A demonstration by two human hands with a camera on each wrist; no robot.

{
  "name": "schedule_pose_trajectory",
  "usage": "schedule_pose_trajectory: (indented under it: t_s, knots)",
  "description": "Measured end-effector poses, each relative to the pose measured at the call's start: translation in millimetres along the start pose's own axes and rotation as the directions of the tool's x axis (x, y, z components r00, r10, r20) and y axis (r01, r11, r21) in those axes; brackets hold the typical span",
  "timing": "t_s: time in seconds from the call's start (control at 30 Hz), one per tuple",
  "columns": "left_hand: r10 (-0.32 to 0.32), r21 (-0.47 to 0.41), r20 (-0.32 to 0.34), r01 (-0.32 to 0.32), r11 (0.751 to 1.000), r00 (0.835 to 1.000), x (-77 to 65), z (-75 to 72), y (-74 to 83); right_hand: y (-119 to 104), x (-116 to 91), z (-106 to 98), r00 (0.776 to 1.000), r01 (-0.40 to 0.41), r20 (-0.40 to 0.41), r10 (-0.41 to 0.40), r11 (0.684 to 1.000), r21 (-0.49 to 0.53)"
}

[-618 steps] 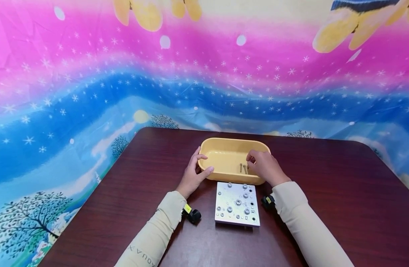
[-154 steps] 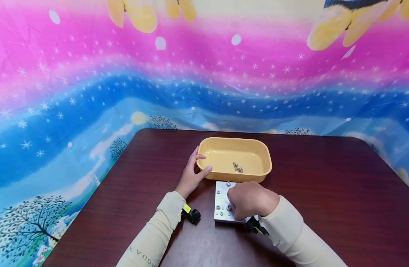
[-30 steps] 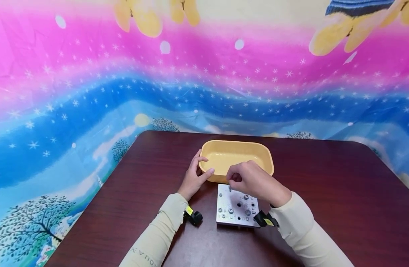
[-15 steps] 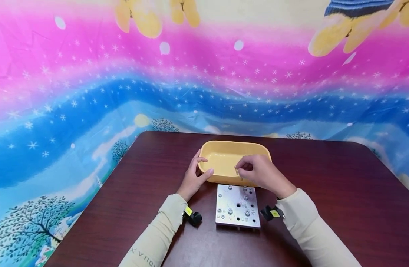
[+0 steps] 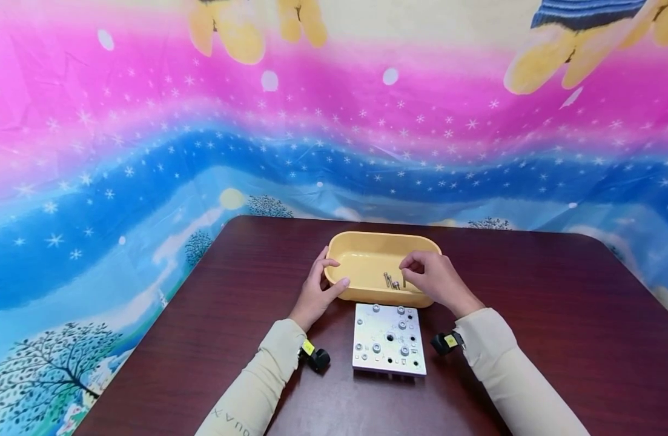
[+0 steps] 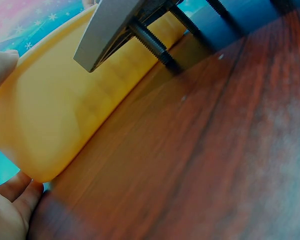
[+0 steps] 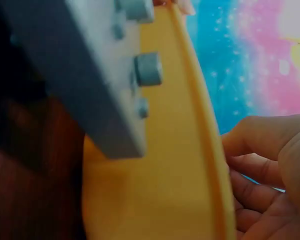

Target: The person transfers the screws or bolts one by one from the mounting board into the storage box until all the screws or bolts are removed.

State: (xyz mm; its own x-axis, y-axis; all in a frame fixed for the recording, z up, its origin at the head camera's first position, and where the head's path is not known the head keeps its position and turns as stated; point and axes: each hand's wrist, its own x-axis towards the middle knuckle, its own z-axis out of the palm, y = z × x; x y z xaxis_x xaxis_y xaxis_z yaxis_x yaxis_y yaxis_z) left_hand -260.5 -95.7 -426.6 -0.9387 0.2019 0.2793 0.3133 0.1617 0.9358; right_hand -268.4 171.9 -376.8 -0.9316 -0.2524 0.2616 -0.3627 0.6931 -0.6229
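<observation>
My left hand (image 5: 315, 290) grips the left end of a yellow oblong tray (image 5: 355, 295), thumb on the front rim and fingers round the side. Inside the tray's right half, my right hand (image 5: 434, 277) pinches a small screw (image 5: 404, 282) that points downward. Several metal screws (image 5: 389, 280) lie on the tray floor just left of those fingertips. In front of the tray sits a square silver metal plate (image 5: 372, 330) with socket-head bolts (image 7: 149, 69) standing in it and some bare dark holes, one at its middle. Threaded shanks (image 6: 151, 41) stick out beneath the plate.
A dark reddish-brown table (image 5: 268, 272) bears everything. A printed cloth (image 5: 334, 121) with snowflakes hangs behind it. Small black cameras (image 5: 317, 358) with yellow labels are strapped at both wrists, close to the plate's sides.
Over the last second, my right hand has gone from above the plate to the tray's right side, screw in its fingers. The plate's middle bolt, seen 20.6 s ago, is out of its hole.
</observation>
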Motion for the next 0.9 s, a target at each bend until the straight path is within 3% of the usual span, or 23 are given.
schedule_pose_trajectory:
  t_s: [0.6, 0.9]
  knots:
    - [0.002, 0.002, -0.005, -0.002, 1.0, 1.0, -0.6, -1.2, -1.5, 16.9, 20.9, 14.6, 1.0, -0.013, -0.019, 0.011, 0.995, -0.1]
    - [-0.011, -0.001, 0.001, 0.011, 1.0, 1.0, -0.2, 0.1, 0.4, 15.8, 19.2, 21.1, 0.996, -0.091, -0.013, 0.09, 0.972, -0.218]
